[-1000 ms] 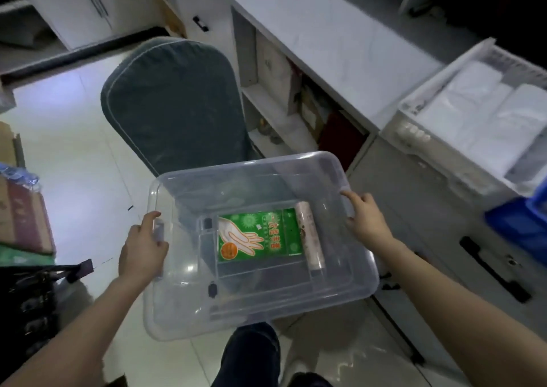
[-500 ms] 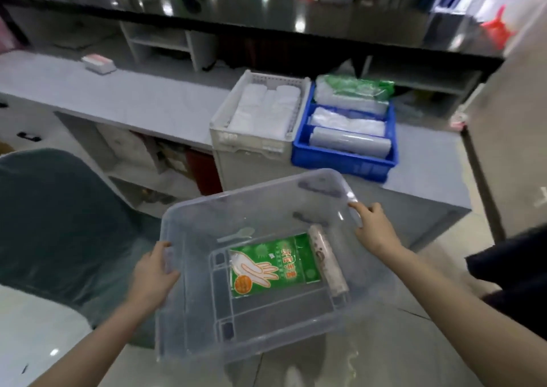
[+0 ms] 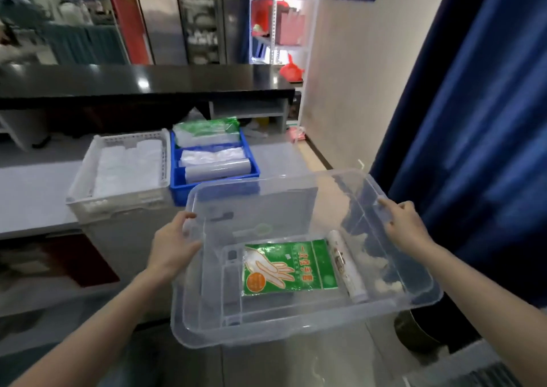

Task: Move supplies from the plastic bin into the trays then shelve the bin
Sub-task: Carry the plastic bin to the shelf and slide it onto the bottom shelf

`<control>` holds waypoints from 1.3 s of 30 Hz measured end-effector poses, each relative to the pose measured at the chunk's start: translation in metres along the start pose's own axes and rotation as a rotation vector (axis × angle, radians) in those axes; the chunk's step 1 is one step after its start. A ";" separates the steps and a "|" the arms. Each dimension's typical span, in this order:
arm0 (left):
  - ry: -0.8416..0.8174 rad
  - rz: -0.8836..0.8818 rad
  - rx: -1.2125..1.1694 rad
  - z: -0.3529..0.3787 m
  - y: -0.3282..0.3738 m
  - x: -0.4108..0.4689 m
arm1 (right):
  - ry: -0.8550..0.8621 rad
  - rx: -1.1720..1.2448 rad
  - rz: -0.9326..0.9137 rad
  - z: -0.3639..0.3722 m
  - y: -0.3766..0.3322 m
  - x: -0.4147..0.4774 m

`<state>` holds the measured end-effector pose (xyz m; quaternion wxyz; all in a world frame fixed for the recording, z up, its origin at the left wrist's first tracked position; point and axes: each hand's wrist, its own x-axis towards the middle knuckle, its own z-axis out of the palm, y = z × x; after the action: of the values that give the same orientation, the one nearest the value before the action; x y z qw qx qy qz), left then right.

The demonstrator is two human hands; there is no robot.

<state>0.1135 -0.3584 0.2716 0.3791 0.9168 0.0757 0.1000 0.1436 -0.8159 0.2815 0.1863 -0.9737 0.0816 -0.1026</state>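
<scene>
In the clear bin [image 3: 296,332] — both hands clamped on its rim — a green glove packet [image 3: 288,266], lettering perhaps Chinese.

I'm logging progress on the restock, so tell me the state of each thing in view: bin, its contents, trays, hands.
clear plastic bin: held in the air, open, no lid, not yet emptied.
green glove packet: lying flat on the bin floor.
white roll: lying in the bin beside the packet.
white tray: on the counter, filled with white bags.
blue tray: on the counter, holding bagged supplies.
left hand: gripping the bin's left rim.
right hand: gripping the bin's right rim.
</scene>
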 end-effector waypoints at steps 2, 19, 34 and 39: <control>-0.035 0.068 0.003 0.008 0.035 0.021 | 0.026 -0.010 0.065 -0.027 0.020 -0.002; -0.208 0.394 -0.005 0.178 0.273 0.201 | 0.249 -0.053 0.358 -0.150 0.172 0.105; -0.198 0.267 0.003 0.349 0.305 0.412 | 0.105 -0.095 0.299 -0.095 0.238 0.378; -0.160 0.185 0.065 0.396 0.286 0.489 | 0.056 -0.059 0.266 -0.055 0.235 0.478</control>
<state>0.7010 -0.7230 0.2615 0.3430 0.9368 -0.0364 0.0588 0.5643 -1.1452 0.3233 0.1673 -0.9561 0.2179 -0.1016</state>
